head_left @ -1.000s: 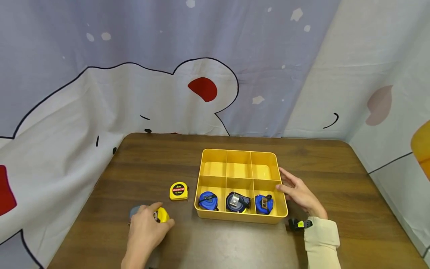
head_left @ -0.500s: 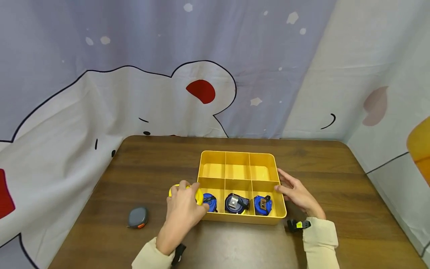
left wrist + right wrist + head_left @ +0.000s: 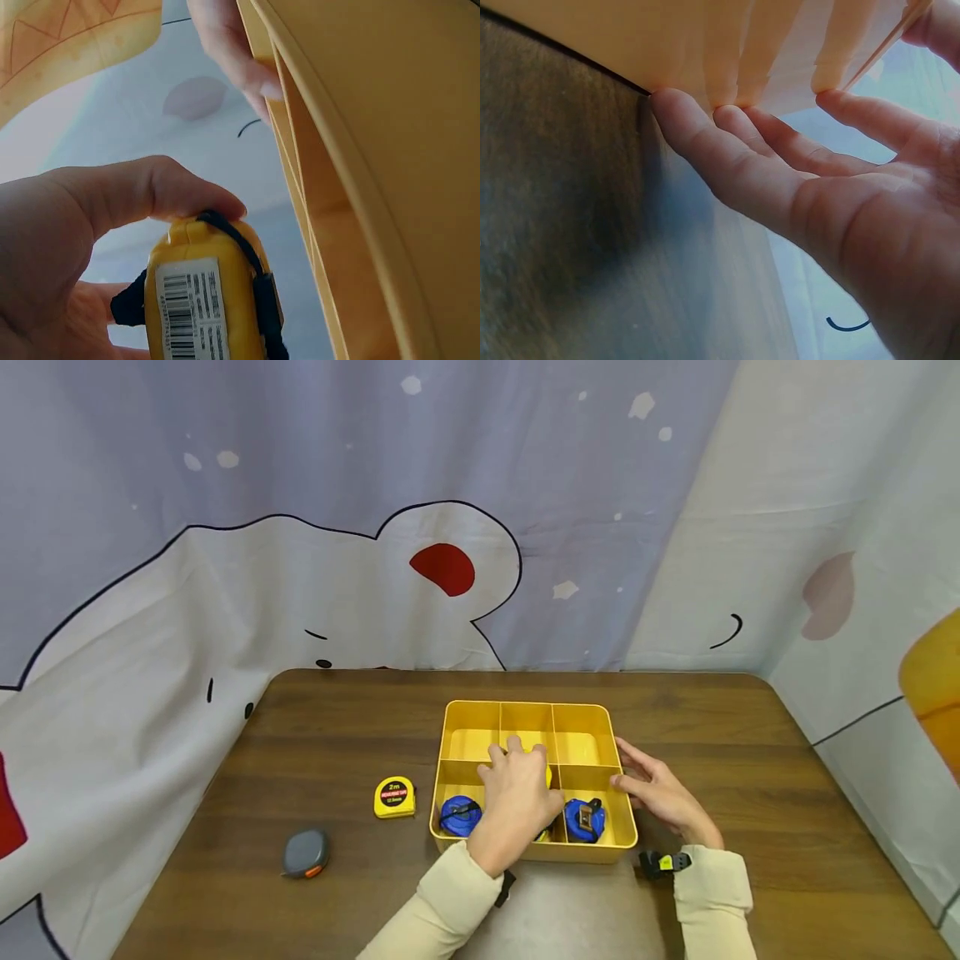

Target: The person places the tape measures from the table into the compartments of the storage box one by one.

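Observation:
My left hand (image 3: 517,797) grips a yellow tape measure (image 3: 187,300) with a black strap and a barcode label, over the middle of the yellow divided box (image 3: 477,842). My right hand (image 3: 665,795) holds the box's right wall, thumb over the rim and fingers against the outside, as the right wrist view shows. A blue tape measure (image 3: 460,816) lies in the front left compartment, and a second blue tape measure (image 3: 584,820) in the front right one. The dark tape measure in the front middle compartment is mostly hidden under my left hand.
On the wooden table (image 3: 337,718), left of the box, lie a yellow 2 m tape measure (image 3: 394,798) and a grey tape measure (image 3: 306,853) with an orange tab. A patterned curtain (image 3: 300,593) hangs behind the table.
My left hand has lifted the yellow tape measure from beside the grey one and carried it right, over the box's middle. My right hand has stayed at the box's right wall.

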Action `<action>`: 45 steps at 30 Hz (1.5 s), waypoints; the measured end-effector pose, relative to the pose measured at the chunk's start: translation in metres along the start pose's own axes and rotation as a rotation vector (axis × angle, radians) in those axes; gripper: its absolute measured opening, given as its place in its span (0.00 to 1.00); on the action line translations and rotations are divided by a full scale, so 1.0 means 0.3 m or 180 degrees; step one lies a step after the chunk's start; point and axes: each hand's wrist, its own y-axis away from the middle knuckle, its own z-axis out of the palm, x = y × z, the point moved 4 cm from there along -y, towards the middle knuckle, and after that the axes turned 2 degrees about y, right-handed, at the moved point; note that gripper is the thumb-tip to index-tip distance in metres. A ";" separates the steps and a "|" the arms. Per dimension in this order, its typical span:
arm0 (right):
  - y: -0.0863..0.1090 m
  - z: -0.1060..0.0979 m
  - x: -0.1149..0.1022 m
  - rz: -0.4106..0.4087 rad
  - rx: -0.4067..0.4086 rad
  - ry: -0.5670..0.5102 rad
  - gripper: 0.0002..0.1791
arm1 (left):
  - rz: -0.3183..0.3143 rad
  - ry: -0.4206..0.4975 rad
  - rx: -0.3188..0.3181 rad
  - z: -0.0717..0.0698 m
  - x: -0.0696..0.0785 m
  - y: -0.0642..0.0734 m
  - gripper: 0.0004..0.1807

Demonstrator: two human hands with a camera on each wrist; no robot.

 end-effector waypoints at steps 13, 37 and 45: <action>0.008 -0.002 0.000 -0.0102 -0.0081 -0.0072 0.39 | 0.0073 -0.0545 0.0069 0.110 0.207 -0.054 0.21; 0.004 0.010 0.005 -0.0241 -0.0091 -0.0106 0.38 | -0.0417 -0.0322 0.0094 0.184 0.257 -0.165 0.19; 0.003 0.010 0.003 -0.0224 0.0006 -0.0085 0.39 | -0.0579 -0.0237 0.0047 0.177 0.267 -0.194 0.13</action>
